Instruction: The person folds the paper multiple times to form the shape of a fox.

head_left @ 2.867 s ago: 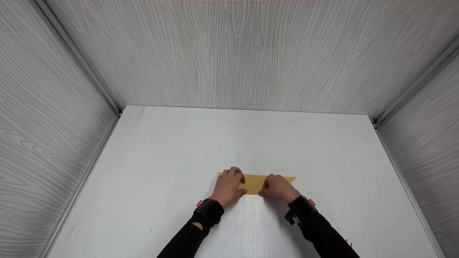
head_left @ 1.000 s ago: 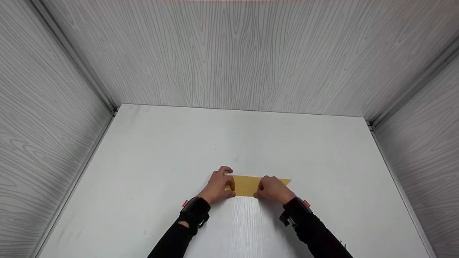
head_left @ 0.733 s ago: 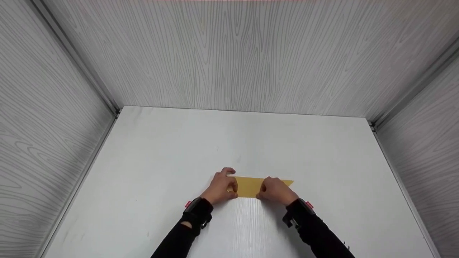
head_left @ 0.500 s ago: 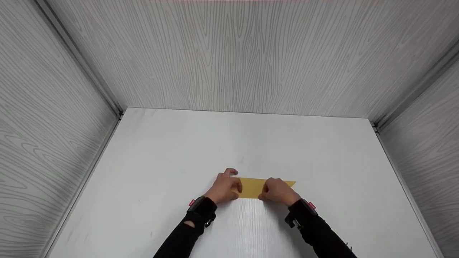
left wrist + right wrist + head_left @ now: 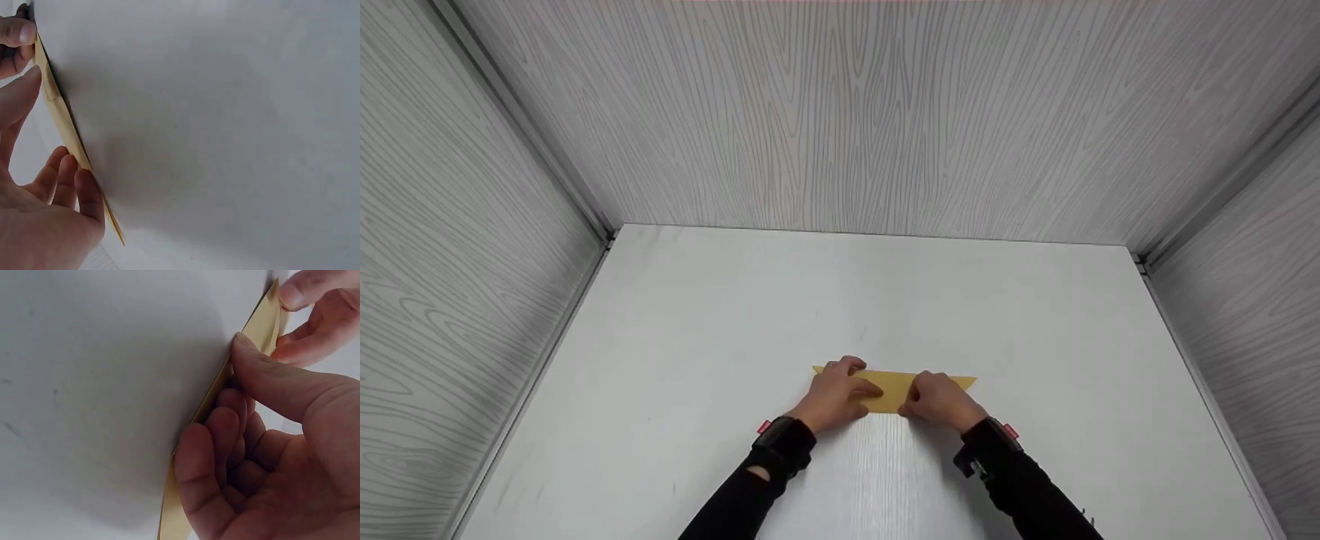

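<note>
A folded strip of golden-yellow paper (image 5: 891,386), its ends slanting to points, lies flat on the white tabletop. My left hand (image 5: 832,397) rests over its left part, fingers spread apart, thumb at the near edge. Seen from the left wrist, several fingertips (image 5: 87,194) of that hand touch the folded edge. My right hand (image 5: 941,397) pinches the near edge right of the middle. Its thumb (image 5: 256,368) lies on the fold in the right wrist view, with the other fingers curled beside it. Both hands cover parts of the paper.
The white tabletop (image 5: 697,315) is bounded by a wood-grain back panel (image 5: 840,120) and by side panels at left (image 5: 457,262) and right (image 5: 1260,285). Black wrist straps (image 5: 784,446) sit on both forearms.
My left hand slid left along the paper, then came back right, its index finger now stretched out more and the paper's left tip showing again. My right hand keeps its place.
</note>
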Demonstrator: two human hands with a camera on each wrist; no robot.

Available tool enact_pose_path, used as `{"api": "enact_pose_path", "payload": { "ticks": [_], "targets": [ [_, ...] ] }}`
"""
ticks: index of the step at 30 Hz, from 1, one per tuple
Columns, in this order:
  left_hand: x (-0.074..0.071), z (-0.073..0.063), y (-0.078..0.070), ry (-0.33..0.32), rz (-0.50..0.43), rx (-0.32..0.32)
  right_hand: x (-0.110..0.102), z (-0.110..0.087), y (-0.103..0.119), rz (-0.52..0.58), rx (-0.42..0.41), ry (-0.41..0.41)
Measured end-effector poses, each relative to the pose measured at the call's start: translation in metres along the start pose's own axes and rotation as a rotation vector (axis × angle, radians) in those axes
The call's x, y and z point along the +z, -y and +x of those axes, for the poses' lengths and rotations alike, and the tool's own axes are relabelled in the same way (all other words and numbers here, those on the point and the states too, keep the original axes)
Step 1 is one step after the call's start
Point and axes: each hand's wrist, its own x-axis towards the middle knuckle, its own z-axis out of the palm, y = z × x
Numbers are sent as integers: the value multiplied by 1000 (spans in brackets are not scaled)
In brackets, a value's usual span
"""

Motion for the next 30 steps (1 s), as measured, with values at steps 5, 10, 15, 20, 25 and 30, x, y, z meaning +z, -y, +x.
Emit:
{"api": "enact_pose_path", "payload": {
  "ticks": [5, 10, 15, 20, 25, 30],
  "targets": [
    [0, 0, 3, 7, -12, -14, -5, 0, 0, 1, 12, 10],
    [0, 0, 3, 13, -40, -27, -6, -1, 6, -9, 47, 9],
    [3, 1, 4, -1, -36, -33, 4, 0, 17, -53, 51, -26],
    [5, 1, 5, -15, -33, -33, 11, 1, 24, -79, 38, -65],
    [4, 0, 6, -13, -31, -42, 14, 3, 24, -83, 10, -76],
    [4, 0, 4, -12, -16, -38, 14, 0, 20, -52, -4, -61]
  ]
}}
